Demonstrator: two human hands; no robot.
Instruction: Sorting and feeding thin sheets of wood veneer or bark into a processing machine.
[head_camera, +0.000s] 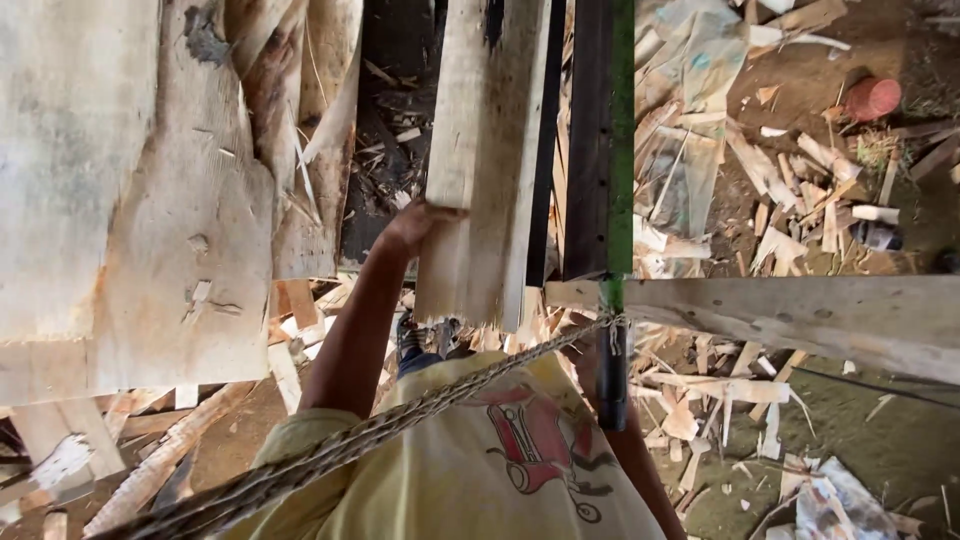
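Note:
My left hand (418, 226) grips the left edge of a pale, rough wooden plank (480, 160) that stands nearly upright in front of me. My left arm reaches up to it from my yellow shirt. My right forearm runs up along the right side of my body toward a black and green post (612, 150). My right hand (588, 360) is mostly hidden behind a thick twisted rope (400, 425) and the post's dark lower part, so I cannot make out its grip.
Broad sawn slabs (150, 200) fill the left side. A horizontal wooden beam (800, 315) crosses at the right, with the rope tied where it meets the post. Offcuts and splinters (780, 200) litter the dirt ground below, beside a red pot (870, 98).

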